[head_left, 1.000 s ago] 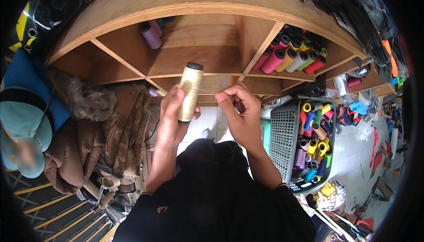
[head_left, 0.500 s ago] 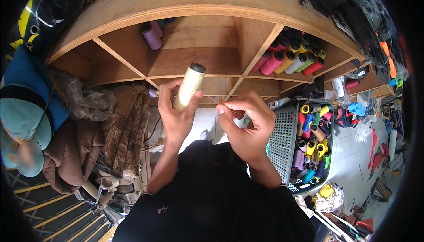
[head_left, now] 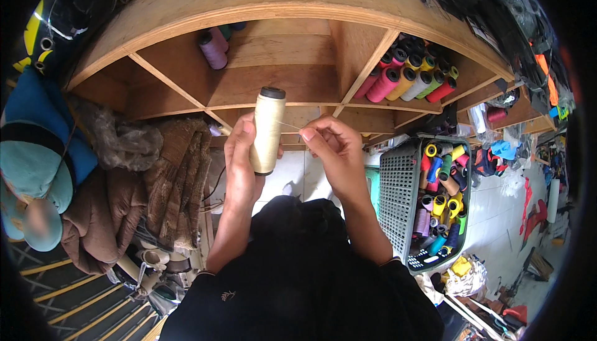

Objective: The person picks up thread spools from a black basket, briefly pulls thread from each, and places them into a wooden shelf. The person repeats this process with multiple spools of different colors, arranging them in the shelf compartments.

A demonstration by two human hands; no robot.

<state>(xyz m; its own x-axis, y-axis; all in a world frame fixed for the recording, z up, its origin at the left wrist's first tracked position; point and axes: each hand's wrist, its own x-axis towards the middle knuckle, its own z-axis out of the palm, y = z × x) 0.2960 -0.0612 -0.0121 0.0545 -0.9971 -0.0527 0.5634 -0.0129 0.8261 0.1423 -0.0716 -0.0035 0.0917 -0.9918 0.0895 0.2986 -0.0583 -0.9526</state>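
My left hand (head_left: 241,157) is closed around a tall spool of cream thread (head_left: 268,130) with dark ends, held nearly upright in front of the shelf. A thin strand of thread (head_left: 290,125) runs from the spool's right side across to my right hand (head_left: 334,149). There the thumb and forefinger pinch the strand, the other fingers curled. The fingers of my left hand behind the spool are mostly hidden.
Ahead stands a wooden shelf (head_left: 261,14) with compartments. Purple spools (head_left: 213,51) lie in one, and several coloured spools (head_left: 408,79) are stacked in another. A dark plastic basket (head_left: 396,201) of spools is at right. Brown cloth (head_left: 106,223) and a teal cap (head_left: 34,160) lie left.
The spool has turned more upright and my left grip on it has shifted, showing its lower end. My right hand has moved slightly left, and the strand now shows stretched between spool and fingers.
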